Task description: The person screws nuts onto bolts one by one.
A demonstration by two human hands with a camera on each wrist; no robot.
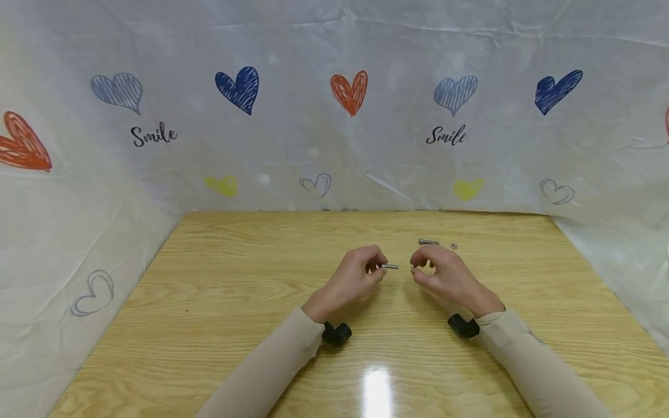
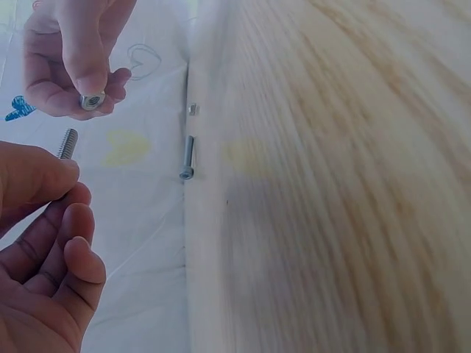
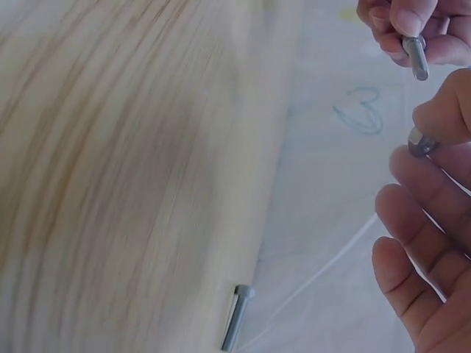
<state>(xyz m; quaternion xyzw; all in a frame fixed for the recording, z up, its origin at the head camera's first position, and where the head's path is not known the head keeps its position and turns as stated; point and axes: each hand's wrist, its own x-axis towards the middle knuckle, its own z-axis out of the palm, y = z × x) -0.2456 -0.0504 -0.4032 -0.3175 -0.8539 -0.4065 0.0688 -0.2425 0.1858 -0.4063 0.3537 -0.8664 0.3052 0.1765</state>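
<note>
Between thumb and fingers my left hand pinches a silver bolt, its threaded end pointing right. Facing it across a small gap, my right hand pinches a small metal nut. The nut's hole shows in the left wrist view, and the bolt's tip stands apart from it. Both hands are above the table. In the right wrist view the held nut sits at the thumb and index fingertips, below the bolt's shank.
A second bolt lies on the wooden table beyond my right hand, with a loose nut to its right. A white curtain printed with hearts hangs behind the table and at its sides.
</note>
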